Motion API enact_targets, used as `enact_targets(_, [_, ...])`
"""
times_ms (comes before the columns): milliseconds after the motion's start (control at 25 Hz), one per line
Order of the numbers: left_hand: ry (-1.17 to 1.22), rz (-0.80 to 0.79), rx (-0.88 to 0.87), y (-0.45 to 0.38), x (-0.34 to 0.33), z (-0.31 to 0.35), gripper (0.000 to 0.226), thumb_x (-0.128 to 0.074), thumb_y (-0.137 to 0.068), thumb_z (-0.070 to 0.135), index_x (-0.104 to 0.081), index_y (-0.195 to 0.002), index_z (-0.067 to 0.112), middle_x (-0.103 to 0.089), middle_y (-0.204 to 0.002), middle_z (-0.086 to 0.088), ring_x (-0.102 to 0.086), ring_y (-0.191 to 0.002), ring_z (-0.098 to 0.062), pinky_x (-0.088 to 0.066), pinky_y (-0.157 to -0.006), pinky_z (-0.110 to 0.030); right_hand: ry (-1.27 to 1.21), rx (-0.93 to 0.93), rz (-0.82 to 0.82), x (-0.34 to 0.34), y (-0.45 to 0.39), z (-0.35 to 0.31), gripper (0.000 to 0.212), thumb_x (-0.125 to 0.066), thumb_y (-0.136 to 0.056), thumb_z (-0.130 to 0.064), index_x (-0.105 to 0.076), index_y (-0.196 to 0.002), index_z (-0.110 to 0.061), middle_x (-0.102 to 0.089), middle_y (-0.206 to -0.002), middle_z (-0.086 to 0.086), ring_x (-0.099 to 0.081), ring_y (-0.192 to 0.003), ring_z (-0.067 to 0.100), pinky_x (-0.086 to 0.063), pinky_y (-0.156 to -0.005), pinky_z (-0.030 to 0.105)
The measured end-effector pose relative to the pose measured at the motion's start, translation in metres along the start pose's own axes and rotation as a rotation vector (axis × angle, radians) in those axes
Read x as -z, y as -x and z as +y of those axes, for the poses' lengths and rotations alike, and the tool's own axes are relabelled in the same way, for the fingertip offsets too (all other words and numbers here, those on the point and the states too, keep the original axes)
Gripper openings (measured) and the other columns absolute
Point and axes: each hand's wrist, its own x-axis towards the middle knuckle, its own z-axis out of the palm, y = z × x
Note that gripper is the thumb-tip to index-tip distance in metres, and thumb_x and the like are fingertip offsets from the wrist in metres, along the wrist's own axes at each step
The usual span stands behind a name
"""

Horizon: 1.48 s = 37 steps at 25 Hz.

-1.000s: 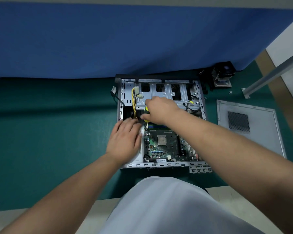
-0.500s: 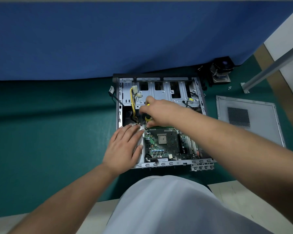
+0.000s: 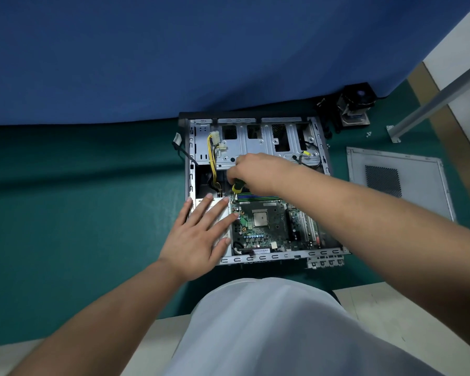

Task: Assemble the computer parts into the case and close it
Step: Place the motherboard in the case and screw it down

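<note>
**Open case on green mat, screwdriver at the motherboard corner**

Computer case lies on its side, open face up, on the green mat. All places below are taken from the case.

Inside, near half: motherboard, seated flat, bare CPU socket at its middle. Inside, far half: metal drive bays. Yellow cables run down the far left part.

Right hand reaches in over the middle, fingers curled round a screwdriver with a yellow-and-black handle. The tip points down at the far left corner of the motherboard; actual contact too small to tell.

Left hand lies flat, fingers spread and straight, on a pale metal block in the near left corner, just beside the board's left edge. It grips nothing.

Outside, to the right: side panel flat on the mat, vent grille up, well apart from the case. Outside, at the far right corner: cooler with fan, near the blue backdrop.
</note>
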Motion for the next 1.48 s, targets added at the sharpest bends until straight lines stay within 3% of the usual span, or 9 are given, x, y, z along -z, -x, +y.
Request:
enact_targets(200, [-0.027, -0.002, -0.005, 0.0, 0.001, 0.0, 0.055, -0.034, -0.104, 0.05, -0.039, -0.157, 0.036, -0.025, -0.169, 0.004, -0.017, -0.158, -0.028, -0.017, -0.123, -0.06, -0.068, -0.269, 0.058, -0.003, -0.009, -0.014, 0.054, -0.042, -0.099, -0.068, -0.059, -0.098, -0.016, -0.054, -0.093, 0.006, -0.054, -0.084, 0.029, -0.041, -0.069, 0.036])
enact_targets(400, [-0.017, 0.007, 0.001, 0.0, -0.001, 0.0, 0.054, -0.036, -0.104, 0.049, -0.042, -0.155, 0.035, -0.027, -0.169, 0.004, -0.017, -0.158, -0.027, -0.017, -0.123, -0.061, -0.05, -0.033, 0.032, 0.004, -0.002, 0.001, 0.03, -0.06, -0.099, -0.029, -0.061, -0.129, -0.025, -0.056, -0.125, 0.007, -0.061, -0.107, 0.033, -0.046, -0.076, 0.036])
enact_targets(560, [-0.016, 0.027, -0.001, 0.0, -0.003, -0.001, 0.053, -0.036, -0.104, 0.049, -0.044, -0.155, 0.035, -0.027, -0.168, 0.004, -0.017, -0.158, -0.026, -0.016, -0.123, -0.06, -0.03, -0.297, 0.124, -0.005, -0.01, -0.015, 0.056, -0.031, -0.103, -0.064, -0.062, -0.097, -0.018, -0.065, -0.104, 0.009, -0.056, -0.086, 0.031, -0.038, -0.068, 0.035])
enact_targets(640, [-0.008, 0.042, -0.005, 0.0, -0.003, -0.001, 0.053, -0.039, -0.103, 0.048, -0.044, -0.154, 0.035, -0.027, -0.168, 0.005, -0.018, -0.157, -0.026, -0.017, -0.123, -0.06, -0.083, -0.242, 0.056, -0.003, -0.011, -0.011, 0.058, -0.042, -0.097, -0.071, -0.06, -0.111, -0.018, -0.058, -0.111, 0.009, -0.056, -0.091, 0.031, -0.039, -0.07, 0.036])
enact_targets(800, [0.0, 0.052, -0.009, 0.0, -0.005, -0.001, 0.053, -0.04, -0.103, 0.047, -0.044, -0.154, 0.035, -0.027, -0.168, 0.005, -0.018, -0.158, -0.026, -0.017, -0.123, -0.06, -0.074, -0.032, 0.034, -0.001, -0.006, -0.001, 0.035, -0.061, -0.098, -0.02, -0.056, -0.132, -0.027, -0.049, -0.125, 0.008, -0.061, -0.102, 0.035, -0.041, -0.069, 0.036])
enact_targets(1000, [0.008, 0.069, -0.012, 0.001, -0.004, 0.0, 0.052, -0.043, -0.102, 0.047, -0.046, -0.153, 0.035, -0.028, -0.168, 0.005, -0.02, -0.157, -0.027, -0.018, -0.122, -0.061, -0.073, -0.317, 0.136, -0.008, -0.012, -0.012, 0.063, -0.035, -0.095, -0.078, -0.06, -0.101, -0.02, -0.06, -0.098, 0.006, -0.056, -0.084, 0.029, -0.038, -0.066, 0.036])
enact_targets(1200, [0.01, 0.065, -0.008, 0.001, -0.005, 0.0, 0.052, -0.04, -0.103, 0.047, -0.046, -0.153, 0.035, -0.027, -0.168, 0.005, -0.019, -0.157, -0.027, -0.017, -0.122, -0.061, -0.094, -0.022, 0.031, 0.004, -0.006, 0.005, 0.036, -0.065, -0.096, -0.026, -0.058, -0.131, -0.03, -0.051, -0.128, 0.006, -0.059, -0.11, 0.032, -0.05, -0.081, 0.039])
enact_targets(1360, [0.016, 0.078, -0.008, 0.001, -0.004, 0.0, 0.051, -0.042, -0.102, 0.046, -0.048, -0.152, 0.034, -0.03, -0.167, 0.004, -0.021, -0.157, -0.028, -0.018, -0.123, -0.061, -0.029, -0.33, 0.135, -0.003, -0.012, -0.009, 0.048, -0.04, -0.101, -0.063, -0.055, -0.089, -0.018, -0.051, -0.09, 0.005, -0.052, -0.085, 0.028, -0.038, -0.067, 0.036])
enact_targets(1480, [0.012, 0.074, -0.008, 0.001, -0.004, 0.0, 0.051, -0.042, -0.102, 0.047, -0.048, -0.152, 0.035, -0.029, -0.168, 0.004, -0.021, -0.157, -0.027, -0.017, -0.123, -0.061, -0.077, -0.187, 0.089, -0.005, -0.008, -0.001, 0.046, -0.055, -0.097, -0.06, -0.061, -0.113, -0.018, -0.055, -0.114, 0.008, -0.059, -0.097, 0.032, -0.046, -0.072, 0.038])
